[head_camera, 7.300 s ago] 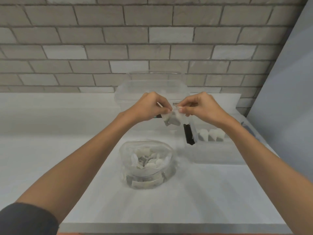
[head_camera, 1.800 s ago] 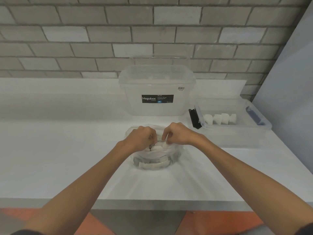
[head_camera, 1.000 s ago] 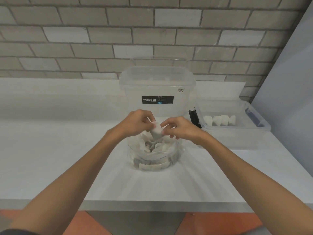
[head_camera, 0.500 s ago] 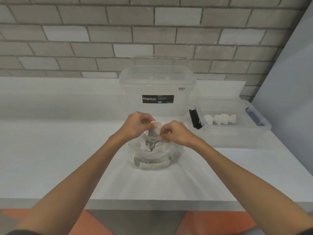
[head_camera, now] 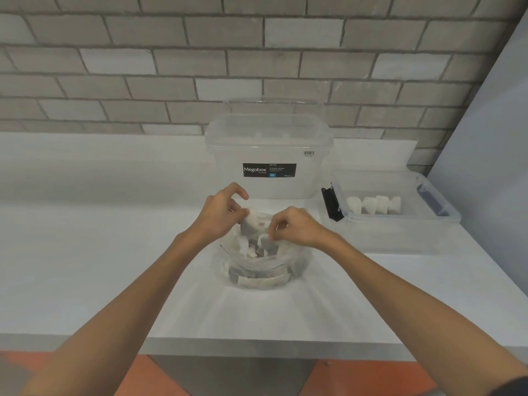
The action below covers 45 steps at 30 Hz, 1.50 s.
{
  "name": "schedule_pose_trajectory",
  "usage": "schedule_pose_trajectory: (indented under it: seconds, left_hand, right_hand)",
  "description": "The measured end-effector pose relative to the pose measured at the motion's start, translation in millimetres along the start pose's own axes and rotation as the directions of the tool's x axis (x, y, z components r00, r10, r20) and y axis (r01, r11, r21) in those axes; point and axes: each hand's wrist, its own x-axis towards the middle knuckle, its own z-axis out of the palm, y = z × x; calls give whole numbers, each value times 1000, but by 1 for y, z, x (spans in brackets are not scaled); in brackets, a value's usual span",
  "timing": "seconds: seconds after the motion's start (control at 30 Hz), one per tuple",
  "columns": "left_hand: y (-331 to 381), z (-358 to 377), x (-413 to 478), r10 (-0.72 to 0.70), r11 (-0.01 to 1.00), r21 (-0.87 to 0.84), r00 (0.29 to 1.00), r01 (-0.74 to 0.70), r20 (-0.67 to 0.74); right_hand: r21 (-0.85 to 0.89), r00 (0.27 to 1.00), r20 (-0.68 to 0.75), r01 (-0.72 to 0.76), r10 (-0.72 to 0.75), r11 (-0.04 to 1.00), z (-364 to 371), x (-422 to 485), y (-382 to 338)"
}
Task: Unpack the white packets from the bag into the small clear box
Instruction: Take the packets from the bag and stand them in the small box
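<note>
One white paper packet (head_camera: 248, 226) was pinched by the left hand (head_camera: 221, 215), another packet (head_camera: 267, 243) by the right hand (head_camera: 297, 228), over the clear plastic bag (head_camera: 258, 271); the small clear box (head_camera: 400, 222) was seen far right.

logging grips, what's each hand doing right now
Left hand: holding a white packet over the bag.
Right hand: pinching a second packet in the bag's mouth.

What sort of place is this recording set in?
Probably a storeroom or utility workspace. A bare brick wall, a plain white worktop and clear storage boxes, the large Megabox box and the small clear box, point that way. The left hand and right hand each pinch a white packet.
</note>
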Motion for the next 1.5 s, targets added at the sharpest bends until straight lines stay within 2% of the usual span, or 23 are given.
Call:
schedule_pose_trajectory:
  seconds: [0.13,0.33,0.5,0.57,0.73,0.87,0.97,1.17,1.5]
  left_hand:
    - [9,-14,5,28,999,17,999,-28,-24]
    - [37,-15,21,79,996,-42,997,-80,-23]
    - [84,-3,38,213,968,-135,977,-209,14]
    - [103,6,44,277,948,-172,960,-267,38]
    - [137,39,68,339,932,-172,936,-319,96]
    - [159,65,84,351,933,-120,930,-338,109]
    - [171,84,95,344,937,-104,930,-332,127]
    - [184,117,111,348,938,-61,922,-342,169]
    - [181,166,136,238,941,179,939,-286,248]
  right_hand:
    - [384,995,-35,-74,95,920,-27,-6,0]
    - [711,992,-84,-7,95,704,-69,-20,-1]
    - [826,986,-127,44,111,562,-104,-33,11]
    - [837,983,-147,63,113,544,-117,-39,17]
    - [789,965,-219,89,143,608,-151,-52,39]
    - [580,933,-327,71,152,811,-182,-61,58]
    - [388,923,-377,83,76,918,-200,-64,69]
    - [242,905,-424,126,-12,962,-221,-60,100]
    - [-41,954,-297,-63,48,997,-234,-49,157]
